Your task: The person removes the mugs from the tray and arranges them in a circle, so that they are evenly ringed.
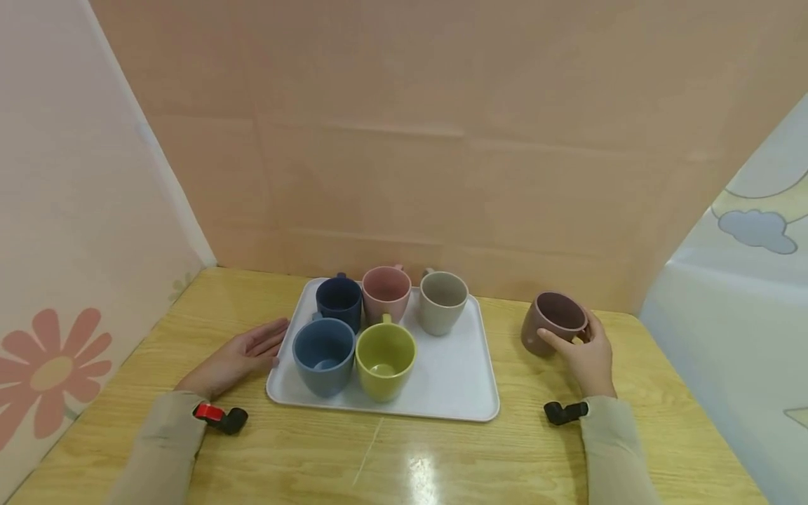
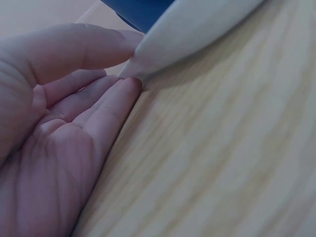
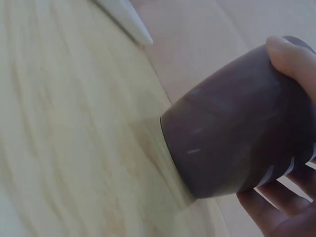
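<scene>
My right hand (image 1: 588, 356) grips a dark brown mug (image 1: 536, 335) to the right of the tray, thumb near its rim and fingers round the handle side. In the right wrist view the brown mug (image 3: 237, 128) has its base close to the tabletop; whether it touches cannot be told. At the tray's left edge, my left hand (image 1: 236, 361) lies with fingers extended. The left wrist view shows its thumb and fingertips touching the side of the white tray (image 2: 182, 37). On the tray (image 1: 442, 386) stand a navy mug (image 1: 339, 301), pink mug (image 1: 386, 291), grey-beige mug (image 1: 442, 305), blue mug (image 1: 324, 358) and yellow-green mug (image 1: 385, 361).
The wooden table (image 1: 315, 456) meets a brown paper-like backdrop (image 1: 404, 175) behind the tray. A wall with a flower print (image 1: 53, 372) borders the left side, and a wall with a cloud print (image 1: 757, 230) the right.
</scene>
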The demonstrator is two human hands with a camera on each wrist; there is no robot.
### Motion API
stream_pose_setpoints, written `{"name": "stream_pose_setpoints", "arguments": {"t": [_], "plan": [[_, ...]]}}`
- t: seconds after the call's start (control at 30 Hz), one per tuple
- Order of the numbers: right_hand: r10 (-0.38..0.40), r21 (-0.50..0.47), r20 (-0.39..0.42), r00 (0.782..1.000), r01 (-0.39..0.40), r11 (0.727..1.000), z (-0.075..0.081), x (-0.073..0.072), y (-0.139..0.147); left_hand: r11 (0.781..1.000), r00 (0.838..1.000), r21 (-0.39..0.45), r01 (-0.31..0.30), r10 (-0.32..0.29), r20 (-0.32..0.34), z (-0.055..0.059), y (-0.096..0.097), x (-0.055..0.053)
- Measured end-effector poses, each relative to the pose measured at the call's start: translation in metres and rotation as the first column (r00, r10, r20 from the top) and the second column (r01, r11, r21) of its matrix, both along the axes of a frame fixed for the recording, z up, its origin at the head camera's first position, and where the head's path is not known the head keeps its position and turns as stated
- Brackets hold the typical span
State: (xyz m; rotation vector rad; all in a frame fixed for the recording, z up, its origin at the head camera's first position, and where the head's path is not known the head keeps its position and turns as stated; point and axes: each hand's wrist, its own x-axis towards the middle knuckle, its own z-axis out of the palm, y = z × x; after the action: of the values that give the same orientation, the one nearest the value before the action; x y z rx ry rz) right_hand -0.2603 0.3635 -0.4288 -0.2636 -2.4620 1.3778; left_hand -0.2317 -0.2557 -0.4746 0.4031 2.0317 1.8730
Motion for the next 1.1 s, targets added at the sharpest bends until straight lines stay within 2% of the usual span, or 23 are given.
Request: {"name": "stream_pose_setpoints", "arguments": {"t": [0.17, 0.27, 0.3, 0.37, 0.43, 0.53, 0.7, 0.93, 1.03, 1.1], "plan": [[0.06, 0.048, -0.011, 0.998, -0.059, 0.997, -0.005, -0.002, 0.006, 1.0, 1.0, -0.009, 0.0, -0.001, -0.016, 0.0, 0.001, 0.001], [0.07, 0.039, 0.002, 0.998, -0.07, 0.997, -0.008, -0.002, 0.01, 1.0, 0.999, 0.003, 0.011, -0.01, -0.033, 0.0, 0.001, 0.001], [0.064, 0.022, 0.01, 0.998, -0.064, 0.998, -0.009, -0.002, 0.011, 1.0, 0.999, 0.007, 0.014, -0.013, -0.037, 0.0, 0.001, 0.001], [0.062, -0.077, 0.026, 0.998, -0.06, 0.995, -0.011, -0.002, 0.013, 1.0, 0.999, 0.012, 0.013, -0.013, -0.037, 0.0, 0.001, 0.001], [0.06, -0.166, 0.035, 0.998, -0.053, 0.985, -0.012, -0.002, 0.015, 1.0, 0.999, 0.016, 0.01, -0.01, -0.032, 0.0, 0.001, 0.001], [0.071, -0.243, 0.03, 0.997, -0.062, 0.968, -0.014, -0.002, 0.017, 1.0, 1.0, 0.02, 0.009, -0.008, -0.027, 0.0, 0.001, 0.001], [0.088, -0.205, 0.022, 0.996, -0.082, 0.975, -0.016, -0.002, 0.02, 0.999, 0.999, 0.027, 0.021, -0.02, -0.035, 0.001, 0.0, 0.001], [0.103, -0.037, 0.088, 0.991, -0.1, 0.994, -0.019, 0.0, 0.021, 1.0, 0.999, 0.018, 0.006, -0.006, -0.044, -0.001, 0.001, 0.003], [0.109, -0.012, 0.047, 0.993, -0.109, 0.994, -0.014, 0.003, 0.019, 1.0, 0.999, 0.005, -0.001, 0.001, -0.036, 0.0, 0.0, 0.003], [0.099, -0.004, -0.014, 0.995, -0.099, 0.995, -0.006, 0.003, 0.018, 1.0, 1.0, -0.001, -0.003, 0.003, -0.03, 0.001, 0.001, 0.003]]}}
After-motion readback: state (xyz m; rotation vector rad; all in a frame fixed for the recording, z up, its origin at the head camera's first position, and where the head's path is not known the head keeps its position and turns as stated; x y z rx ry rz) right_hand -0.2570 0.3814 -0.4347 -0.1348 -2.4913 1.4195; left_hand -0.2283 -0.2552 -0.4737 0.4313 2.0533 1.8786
